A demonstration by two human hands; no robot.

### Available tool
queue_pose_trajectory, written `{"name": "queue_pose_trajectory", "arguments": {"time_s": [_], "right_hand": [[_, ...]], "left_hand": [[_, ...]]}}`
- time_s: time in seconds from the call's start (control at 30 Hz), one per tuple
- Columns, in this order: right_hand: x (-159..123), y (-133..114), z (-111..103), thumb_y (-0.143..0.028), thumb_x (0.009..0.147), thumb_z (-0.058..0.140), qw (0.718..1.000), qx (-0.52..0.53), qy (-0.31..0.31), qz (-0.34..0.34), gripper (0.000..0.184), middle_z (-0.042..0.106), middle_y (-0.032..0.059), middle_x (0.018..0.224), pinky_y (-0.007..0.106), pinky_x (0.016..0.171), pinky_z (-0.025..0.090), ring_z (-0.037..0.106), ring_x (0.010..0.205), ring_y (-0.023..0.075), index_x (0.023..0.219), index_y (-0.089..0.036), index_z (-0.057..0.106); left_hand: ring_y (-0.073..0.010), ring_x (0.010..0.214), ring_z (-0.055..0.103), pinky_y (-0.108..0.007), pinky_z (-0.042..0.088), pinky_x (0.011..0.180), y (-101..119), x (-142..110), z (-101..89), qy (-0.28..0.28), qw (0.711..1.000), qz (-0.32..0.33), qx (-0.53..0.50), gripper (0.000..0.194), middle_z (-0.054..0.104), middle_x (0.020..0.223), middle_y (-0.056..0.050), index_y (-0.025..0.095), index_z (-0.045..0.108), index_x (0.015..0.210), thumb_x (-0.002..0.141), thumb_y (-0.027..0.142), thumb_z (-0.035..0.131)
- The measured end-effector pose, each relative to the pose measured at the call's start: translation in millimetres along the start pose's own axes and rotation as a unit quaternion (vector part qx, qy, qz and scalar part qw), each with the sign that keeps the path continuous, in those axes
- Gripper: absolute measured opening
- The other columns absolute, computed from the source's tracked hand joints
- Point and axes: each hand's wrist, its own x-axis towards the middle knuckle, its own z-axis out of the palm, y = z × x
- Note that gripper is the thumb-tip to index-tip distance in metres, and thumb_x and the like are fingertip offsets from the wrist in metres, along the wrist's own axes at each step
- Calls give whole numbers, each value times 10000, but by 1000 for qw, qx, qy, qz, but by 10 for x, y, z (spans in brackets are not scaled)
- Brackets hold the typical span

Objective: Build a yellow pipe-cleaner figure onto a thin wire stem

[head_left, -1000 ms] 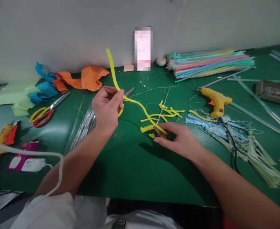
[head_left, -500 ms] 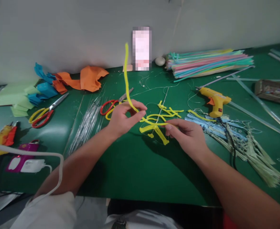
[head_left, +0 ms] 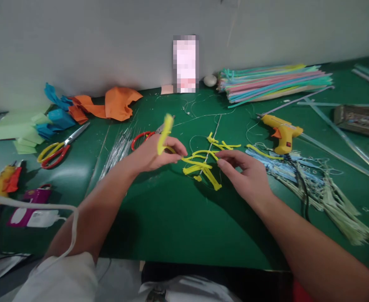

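A white sleeve [head_left: 68, 279] is showing at the near edge of the green table [head_left: 184, 226], left of the cluster of yellow pieces [head_left: 216, 181]. The right hand [head_left: 245, 172] is hovering at the cluster's right edge, thumb and forefinger standing narrowly together; whether they are gripping a piece, I cannot tell. The left hand [head_left: 154, 154] is pinching the yellow fuzzy stem [head_left: 165, 135] between thumb and fingers, just left of the cluster, with one end sticking up above the hand. Blue and pale green tassels [head_left: 338, 209] are lying right of the cluster, beneath a black cord. Silver wires [head_left: 117, 151] are lying to its left, beyond the left forearm, and red-handled scissors [head_left: 139, 138] are lying partly hidden behind the left hand. The yellow glue gun [head_left: 284, 134] is resting beyond the cluster to the right. Farther back, a bundle of pastel stems [head_left: 275, 84] is lying beyond the cluster to the right, while a pixelated upright panel [head_left: 186, 63] is standing behind it, slightly left, by the wall.
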Motion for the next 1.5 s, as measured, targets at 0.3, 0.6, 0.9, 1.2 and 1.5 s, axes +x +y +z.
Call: {"name": "queue_pose_trajectory", "arguments": {"time_s": [0.3,0.6,0.9,1.2,1.5], "right_hand": [[20,106,22,-306,864,570,983,-103,-142,-59,193,721,44,834,264,577,467,592,614,132,929,-195,714],[34,139,37,-252,848,559,976,-109,-178,-69,168,704,36,834,256,591,469,593,626,126,911,-201,706],[18,60,66,-238,788,646,951,-224,-196,-88,115,607,14,782,255,568,407,541,627,127,882,-200,700],[-32,112,155,-114,828,523,941,-256,-162,-152,218,666,44,914,254,624,425,621,746,147,913,-199,705],[-47,54,165,-218,888,545,921,-317,-164,-153,188,638,66,867,274,619,431,622,762,175,935,-188,725]], "left_hand": [[-161,777,639,-249,451,677,13,-51,-197,-94,989,-48,104,255,718,913,-20,196,723,973,765,244,585],[-168,793,655,-263,469,692,-36,17,36,-88,994,-35,59,263,731,919,-23,193,723,974,751,229,588],[-167,764,680,-261,478,669,-187,77,129,-76,995,-53,30,193,754,869,-23,200,738,890,730,201,630],[-178,806,673,-280,465,727,-186,86,97,-93,992,-24,80,184,751,894,-32,197,748,872,791,303,621],[-180,841,687,-281,483,749,-248,89,134,-71,996,2,50,157,759,915,-30,204,741,876,779,275,640]]}}
